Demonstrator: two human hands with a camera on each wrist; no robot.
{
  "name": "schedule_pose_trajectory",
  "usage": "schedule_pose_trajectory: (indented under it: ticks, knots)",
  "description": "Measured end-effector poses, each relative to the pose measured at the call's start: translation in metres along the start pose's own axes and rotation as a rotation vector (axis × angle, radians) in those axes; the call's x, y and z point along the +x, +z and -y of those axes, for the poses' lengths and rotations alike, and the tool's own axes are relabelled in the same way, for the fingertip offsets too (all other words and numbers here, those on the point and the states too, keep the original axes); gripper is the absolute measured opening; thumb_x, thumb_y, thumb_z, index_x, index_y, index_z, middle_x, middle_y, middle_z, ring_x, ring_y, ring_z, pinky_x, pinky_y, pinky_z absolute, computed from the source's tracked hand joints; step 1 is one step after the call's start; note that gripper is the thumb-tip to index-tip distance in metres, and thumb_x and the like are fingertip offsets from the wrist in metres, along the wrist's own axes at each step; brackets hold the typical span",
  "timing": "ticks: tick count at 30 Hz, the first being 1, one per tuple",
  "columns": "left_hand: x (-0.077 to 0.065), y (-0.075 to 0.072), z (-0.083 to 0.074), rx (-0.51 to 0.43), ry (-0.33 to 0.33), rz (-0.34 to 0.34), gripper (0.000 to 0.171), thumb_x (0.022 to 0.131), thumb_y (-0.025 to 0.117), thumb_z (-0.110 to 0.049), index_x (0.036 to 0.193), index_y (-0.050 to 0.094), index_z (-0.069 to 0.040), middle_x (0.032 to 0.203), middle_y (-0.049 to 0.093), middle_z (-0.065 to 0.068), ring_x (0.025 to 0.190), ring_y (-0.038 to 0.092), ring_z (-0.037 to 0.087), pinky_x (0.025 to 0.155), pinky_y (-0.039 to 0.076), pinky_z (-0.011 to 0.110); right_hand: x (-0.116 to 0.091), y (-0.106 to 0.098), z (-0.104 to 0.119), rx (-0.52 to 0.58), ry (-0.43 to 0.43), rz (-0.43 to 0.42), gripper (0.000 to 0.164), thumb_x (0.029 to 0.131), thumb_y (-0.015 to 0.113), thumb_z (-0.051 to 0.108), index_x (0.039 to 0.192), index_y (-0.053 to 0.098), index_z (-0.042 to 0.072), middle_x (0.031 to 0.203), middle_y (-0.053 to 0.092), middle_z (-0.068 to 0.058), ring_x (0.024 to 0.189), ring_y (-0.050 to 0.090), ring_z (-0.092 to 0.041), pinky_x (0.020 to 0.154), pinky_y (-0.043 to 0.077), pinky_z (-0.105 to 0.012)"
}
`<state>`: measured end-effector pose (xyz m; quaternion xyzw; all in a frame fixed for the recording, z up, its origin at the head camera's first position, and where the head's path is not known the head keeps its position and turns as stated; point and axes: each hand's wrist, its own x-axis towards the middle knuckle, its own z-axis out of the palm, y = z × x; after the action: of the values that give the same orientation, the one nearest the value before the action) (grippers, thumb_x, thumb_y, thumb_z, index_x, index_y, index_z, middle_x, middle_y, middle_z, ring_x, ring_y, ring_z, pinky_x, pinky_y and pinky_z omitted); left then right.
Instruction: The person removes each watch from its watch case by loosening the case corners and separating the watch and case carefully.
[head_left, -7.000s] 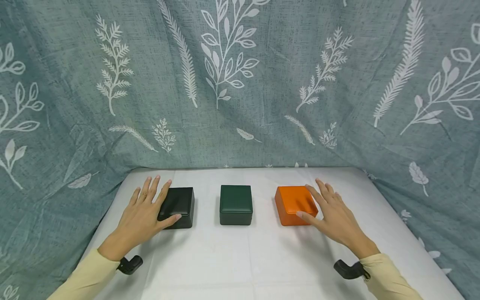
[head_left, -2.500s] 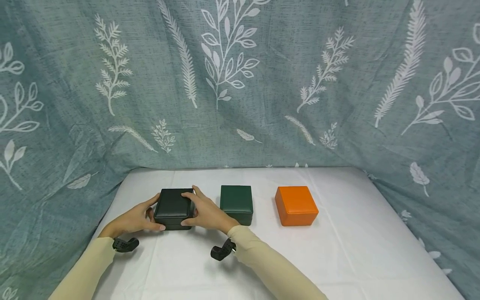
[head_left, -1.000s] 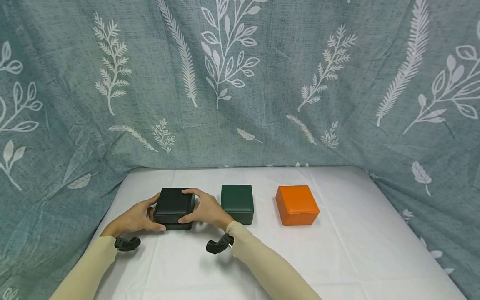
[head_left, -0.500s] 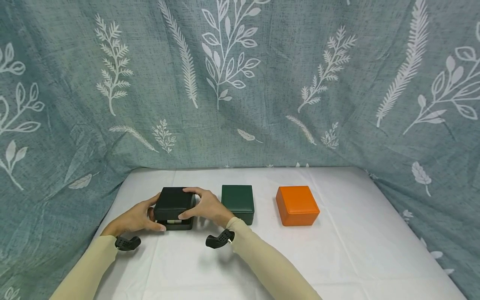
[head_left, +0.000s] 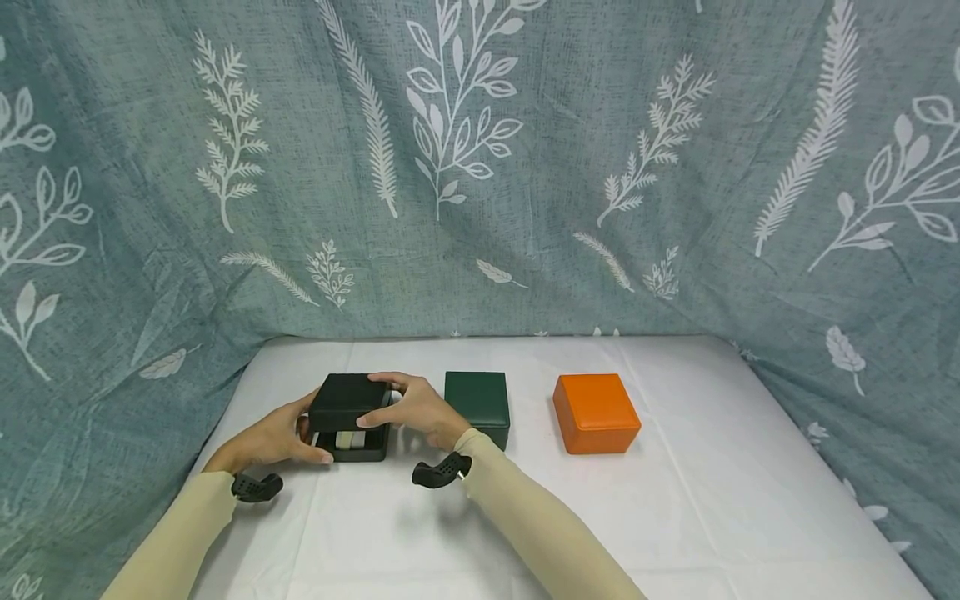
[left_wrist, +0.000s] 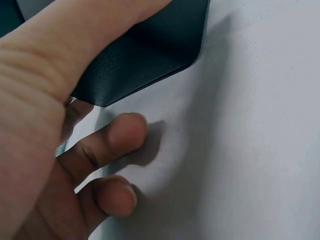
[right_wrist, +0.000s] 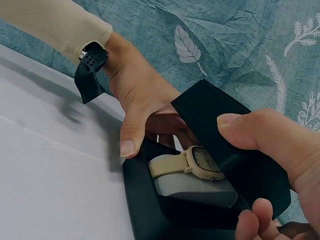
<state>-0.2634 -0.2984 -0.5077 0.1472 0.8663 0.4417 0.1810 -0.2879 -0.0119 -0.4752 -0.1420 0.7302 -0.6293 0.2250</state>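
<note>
A black watch box [head_left: 361,455] sits on the left of the white table, its lid [head_left: 345,402] tilted up at the front. Inside, a beige watch [right_wrist: 202,162] wraps a grey cushion [right_wrist: 195,190]. My left hand [head_left: 266,437] holds the box's base from the left, thumb at the front corner; in the left wrist view two fingertips [left_wrist: 129,132] hang beside the dark box [left_wrist: 150,60]. From the right, my right hand [head_left: 427,410] grips the raised lid between thumb at the front and fingers at the back. The lid covers part of the watch.
A closed green box [head_left: 476,396] stands just right of my right hand, partly behind it. Farther right is a closed orange box [head_left: 596,404]. Behind the white table [head_left: 675,517] hangs a blue-green curtain [head_left: 480,308] with white leaf prints.
Both hands have come from resting apart, over the black and orange boxes, to the black watch box. The lid has risen at the front, uncovering the watch and cushion.
</note>
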Motion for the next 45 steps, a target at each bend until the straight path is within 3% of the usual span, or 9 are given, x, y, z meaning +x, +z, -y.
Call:
schedule_pose_trajectory:
  ticks: [3, 8, 14, 17, 20, 24, 28, 36, 45]
  knots:
    - [-0.0005, -0.0001, -0.0003, 0.001, 0.011, -0.003, 0.126, 0.076, 0.095, -0.03, 0.167, 0.009, -0.019, 0.087, 0.054, 0.008, 0.076, 0.052, 0.024, 0.07, 0.043, 0.038, 0.0013, -0.0013, 0.0, 0.016, 0.011, 0.0, 0.068, 0.073, 0.096, 0.029, 0.135, 0.067, 0.038, 0.157, 0.042, -0.007, 0.11, 0.06, -0.023, 0.092, 0.051, -0.057]
    - [-0.0004, -0.0003, 0.0002, -0.004, 0.024, -0.008, 0.117, 0.076, 0.094, -0.027, 0.165, 0.019, -0.011, 0.084, 0.054, 0.011, 0.073, 0.051, 0.024, 0.065, 0.043, 0.035, 0.0025, -0.0022, 0.0022, 0.041, 0.033, -0.009, 0.068, 0.074, 0.095, 0.032, 0.135, 0.067, 0.038, 0.156, 0.044, -0.008, 0.087, 0.061, -0.029, 0.091, 0.049, -0.058]
    - [0.0, -0.0005, -0.0002, 0.012, 0.02, -0.028, 0.097, 0.076, 0.094, -0.027, 0.151, 0.038, -0.002, 0.083, 0.053, 0.012, 0.073, 0.049, 0.024, 0.065, 0.041, 0.037, 0.0031, -0.0013, 0.006, 0.094, 0.056, -0.028, 0.07, 0.074, 0.095, 0.033, 0.138, 0.067, 0.032, 0.151, 0.05, -0.006, 0.091, 0.06, -0.022, 0.092, 0.048, -0.055]
    - [-0.0001, -0.0002, 0.0, -0.004, 0.018, -0.023, 0.098, 0.076, 0.094, -0.025, 0.152, 0.037, -0.002, 0.084, 0.053, 0.013, 0.074, 0.05, 0.025, 0.065, 0.041, 0.038, 0.0032, -0.0012, 0.0066, 0.118, 0.067, -0.03, 0.071, 0.073, 0.095, 0.033, 0.138, 0.067, 0.031, 0.151, 0.05, -0.006, 0.094, 0.06, -0.023, 0.093, 0.047, -0.055]
    - [-0.0009, -0.0001, 0.0006, -0.024, 0.027, -0.01, 0.101, 0.077, 0.094, -0.024, 0.155, 0.034, -0.003, 0.084, 0.054, 0.014, 0.073, 0.05, 0.025, 0.064, 0.042, 0.037, 0.004, -0.001, 0.006, 0.141, 0.071, -0.033, 0.069, 0.074, 0.095, 0.033, 0.137, 0.067, 0.032, 0.147, 0.052, -0.006, 0.084, 0.057, -0.023, 0.09, 0.046, -0.055]
    - [-0.0021, 0.0, 0.0007, -0.043, 0.033, 0.0, 0.103, 0.078, 0.093, -0.024, 0.158, 0.031, -0.005, 0.084, 0.055, 0.014, 0.072, 0.051, 0.024, 0.063, 0.044, 0.037, 0.0054, -0.0004, 0.0052, 0.156, 0.069, -0.04, 0.065, 0.075, 0.094, 0.035, 0.134, 0.067, 0.036, 0.133, 0.062, -0.004, 0.068, 0.048, -0.021, 0.084, 0.044, -0.052]
    - [-0.0025, 0.0002, 0.0004, -0.039, 0.043, -0.003, 0.103, 0.078, 0.093, -0.023, 0.158, 0.032, -0.006, 0.081, 0.054, 0.012, 0.071, 0.05, 0.023, 0.063, 0.043, 0.036, 0.0063, -0.0001, 0.0054, 0.153, 0.062, -0.047, 0.065, 0.075, 0.093, 0.037, 0.134, 0.066, 0.037, 0.122, 0.068, -0.003, 0.066, 0.048, -0.019, 0.082, 0.045, -0.05]
    - [-0.0023, -0.0003, -0.0004, -0.026, 0.05, -0.014, 0.102, 0.076, 0.094, -0.021, 0.156, 0.033, -0.004, 0.075, 0.05, 0.009, 0.067, 0.047, 0.023, 0.06, 0.041, 0.035, 0.0078, 0.0008, 0.0051, 0.144, 0.057, -0.07, 0.067, 0.077, 0.091, 0.041, 0.137, 0.064, 0.034, 0.124, 0.066, -0.003, 0.064, 0.049, -0.019, 0.083, 0.047, -0.051]
    - [-0.002, -0.0002, 0.0001, -0.016, 0.036, -0.012, 0.114, 0.077, 0.093, -0.024, 0.163, 0.021, -0.002, 0.077, 0.051, 0.008, 0.07, 0.048, 0.022, 0.062, 0.042, 0.035, 0.0086, 0.0059, 0.005, 0.151, 0.066, -0.116, 0.063, 0.079, 0.088, 0.049, 0.136, 0.064, 0.035, 0.071, 0.052, 0.003, 0.062, 0.047, -0.016, 0.079, 0.045, -0.048]
